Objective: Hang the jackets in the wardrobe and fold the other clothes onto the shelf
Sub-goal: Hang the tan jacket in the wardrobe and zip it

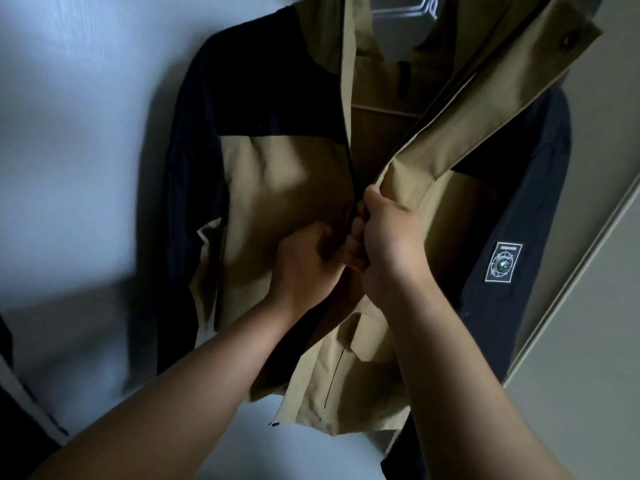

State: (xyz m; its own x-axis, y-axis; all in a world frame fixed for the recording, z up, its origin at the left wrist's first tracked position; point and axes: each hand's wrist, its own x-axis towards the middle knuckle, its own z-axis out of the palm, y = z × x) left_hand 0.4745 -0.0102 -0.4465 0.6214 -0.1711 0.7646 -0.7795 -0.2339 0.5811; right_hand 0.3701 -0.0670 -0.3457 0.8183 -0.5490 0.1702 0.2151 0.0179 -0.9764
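**Both hands pinching the jacket front at the zip line**

I see a tan and navy jacket (287,174) hanging against a pale wall (69,133). Its top is cut off by the frame edge, so I can't tell what holds it up; a pale hanger (405,26) shows inside the open collar, only partly visible and blurred. The whole frame is dim and motion-smeared.

Left hand (304,268): fingers curled closed on the edge of the tan panel on that side. The fingertips are tucked under the cloth, hidden. Right hand (388,244): fingers closed on the opposite front flap, thumb on top, fabric bunched just above the knuckles. The two hands touch or nearly touch at the opening. I can't make out a zip slider between them.

Above the fingers the front gapes open, showing tan lining. Below them the hem hangs loose, with a pocket flap (363,348) under the right wrist. To the right of the right hand, a sleeve patch (503,262) sits on the navy sleeve; its text is unreadable.

Far right, a pale panel edge (588,271) runs diagonally; I can't tell whether it's the wardrobe. At the lower left corner is a dark strip with a white stripe (31,403), unidentifiable.
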